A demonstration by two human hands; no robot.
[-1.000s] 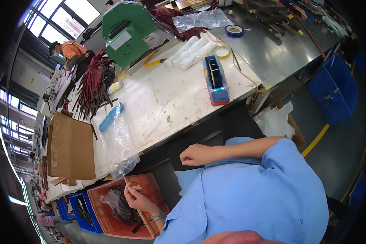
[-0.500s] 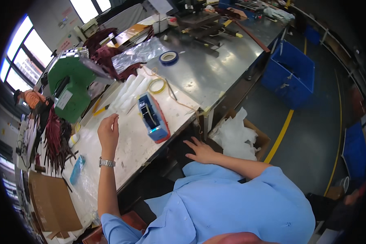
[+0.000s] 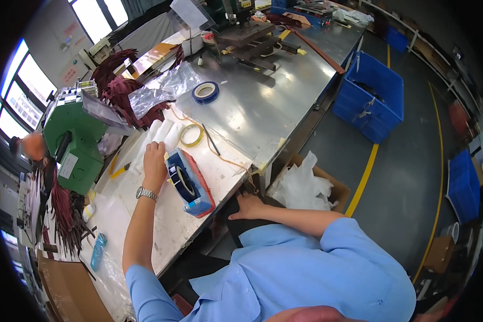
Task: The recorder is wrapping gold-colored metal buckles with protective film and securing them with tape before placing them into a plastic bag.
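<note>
My left hand (image 3: 155,167), with a metal watch on its wrist, reaches over the worktable. Its fingers are bent together at the near end of some soft white rolled sheets (image 3: 168,132); the fingertips are partly hidden. Just right of it stands a blue tape dispenser (image 3: 197,199) with a red base and a dark blue roll in it. My right hand (image 3: 247,206) rests low near the table edge, over my dark-clothed leg, thumb apart from the fingers and nothing in it. A yellowish tape roll (image 3: 191,135) lies beside the white sheets.
A green machine (image 3: 75,145) and dark red strips (image 3: 67,209) are at the left. A blue tape roll (image 3: 205,93) lies on the metal tabletop (image 3: 252,118). Right of the table stand a box of white sheeting (image 3: 303,185) and a blue bin (image 3: 370,115).
My left hand has moved forward to the white sheets. My right hand has drawn in a little to the left, its fingers less spread. The whole view has shifted slightly.
</note>
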